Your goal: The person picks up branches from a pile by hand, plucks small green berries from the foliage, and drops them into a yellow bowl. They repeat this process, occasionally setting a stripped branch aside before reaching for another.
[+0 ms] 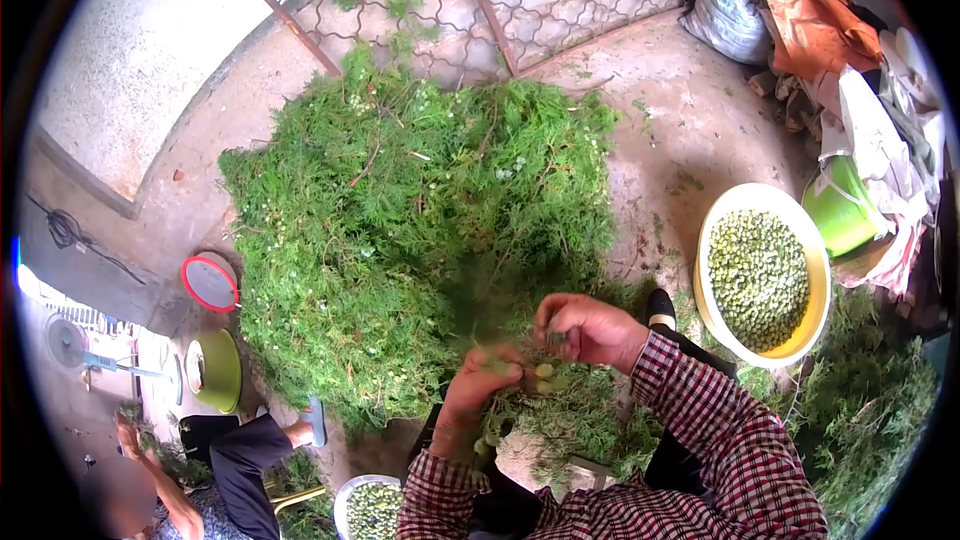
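My left hand (475, 395) grips a leafy green sprig (540, 410) with small pale green cones on it, low in the middle of the view. My right hand (590, 328) is just above and to the right, its fingers pinched on a cone of the same sprig. Both sleeves are red and white plaid. Beyond the hands lies a big heap of green conifer branches (420, 220) on the concrete floor. A yellow basin (712, 240) filled with picked green cones stands to the right of my right arm.
A green bucket (840, 210) and piled cloth and sacks sit at the right. A red-rimmed lid (210, 282), a green basin (218, 370) and a fan are at the left. Another seated person (235, 460) is at lower left, beside a second bowl of cones (372, 508). A mesh gate stands behind the heap.
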### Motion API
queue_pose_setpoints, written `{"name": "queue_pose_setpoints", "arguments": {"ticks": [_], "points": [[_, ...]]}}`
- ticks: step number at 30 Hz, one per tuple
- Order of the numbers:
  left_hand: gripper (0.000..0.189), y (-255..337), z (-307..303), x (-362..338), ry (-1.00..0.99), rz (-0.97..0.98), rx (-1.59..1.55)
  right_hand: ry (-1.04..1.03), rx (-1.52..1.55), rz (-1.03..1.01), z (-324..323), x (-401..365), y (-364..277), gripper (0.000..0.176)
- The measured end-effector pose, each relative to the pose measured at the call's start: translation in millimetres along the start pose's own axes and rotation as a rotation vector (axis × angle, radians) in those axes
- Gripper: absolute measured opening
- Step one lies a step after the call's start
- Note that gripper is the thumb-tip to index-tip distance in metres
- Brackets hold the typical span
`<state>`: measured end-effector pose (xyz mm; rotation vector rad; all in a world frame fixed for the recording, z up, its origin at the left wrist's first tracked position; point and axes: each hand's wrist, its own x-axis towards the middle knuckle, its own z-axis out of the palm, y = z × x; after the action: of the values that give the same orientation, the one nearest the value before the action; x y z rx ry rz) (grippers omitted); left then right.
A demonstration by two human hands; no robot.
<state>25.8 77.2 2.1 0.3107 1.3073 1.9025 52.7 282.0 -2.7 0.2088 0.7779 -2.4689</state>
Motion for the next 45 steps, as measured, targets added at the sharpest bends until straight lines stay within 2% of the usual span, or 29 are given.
{"name": "queue_pose_setpoints", "arguments": {"ticks": [2,4,5,10,15,17,20,24,25,28,29,32,34,35,36,38,40,41,44,45], "points": [[0.008,0,0,2,0.079,0.008,0.018,-0.026,0.126,-0.071,-15,1,-6,0.013],[0.009,-8,-2,8,0.199,-0.004,0.033,0.034,0.123,-0.075,-5,-7,-16,0.014],[0.012,-8,-2,11,0.248,-0.114,0.154,0.023,0.084,-0.086,-6,-8,-17,0.014],[0.023,-33,-5,27,0.286,-0.104,0.294,-0.034,-0.132,-0.123,-4,-10,-20,0.016],[0.027,-42,-1,25,0.393,-0.058,0.384,-0.054,-0.071,-0.083,3,-22,-16,0.014],[0.028,-46,5,17,0.433,-0.087,0.287,-0.101,-0.128,-0.089,-11,-20,-8,0.015],[0.025,-64,13,3,0.533,-0.08,0.158,0.005,-0.235,-0.063,-4,-28,1,0.013],[0.029,-77,38,-22,0.594,-0.022,0.158,0.094,-0.833,-0.113,3,-38,20,0.025],[0.022,-73,52,-25,0.619,-0.027,0.154,0.025,-1.008,-0.273,-2,-37,29,0.031],[0.021,-86,61,-35,0.575,0.033,0.289,-0.096,-1.09,-0.451,-17,-34,55,0.029],[0.021,-85,69,-39,0.608,0.009,0.304,-0.069,-1.18,-0.422,-20,-36,57,0.027],[0.021,-73,92,-49,0.652,-0.046,0.359,-0.013,-1.277,-0.571,-17,-51,56,0.025],[0.023,-77,93,-59,0.628,-0.073,0.372,0.075,-1.444,-0.7,-34,-48,54,0.025],[0.021,-79,98,-63,0.682,-0.067,0.376,0.124,-1.524,-0.753,-44,-47,56,0.025],[0.02,-79,100,-69,0.672,-0.059,0.352,0.273,-1.544,-0.656,-43,-49,49,0.02],[0.019,-73,98,-77,0.651,-0.017,0.3,0.259,-0.956,-0.425,-41,-64,34,0.012],[0.018,-64,104,-83,0.643,0.01,0.226,0.119,-0.461,-0.26,-31,-84,21,0.012],[0.018,-62,107,-86,0.639,0.023,0.186,0.046,-0.354,-0.231,-36,-87,23,0.016],[0.017,-72,109,-85,0.676,0.115,0.176,0.019,-0.102,-0.113,-32,-97,37,0.015],[0.017,-72,110,-87,0.66,0.126,0.202,0.046,-0.116,-0.104,-27,-101,40,0.014]]}}
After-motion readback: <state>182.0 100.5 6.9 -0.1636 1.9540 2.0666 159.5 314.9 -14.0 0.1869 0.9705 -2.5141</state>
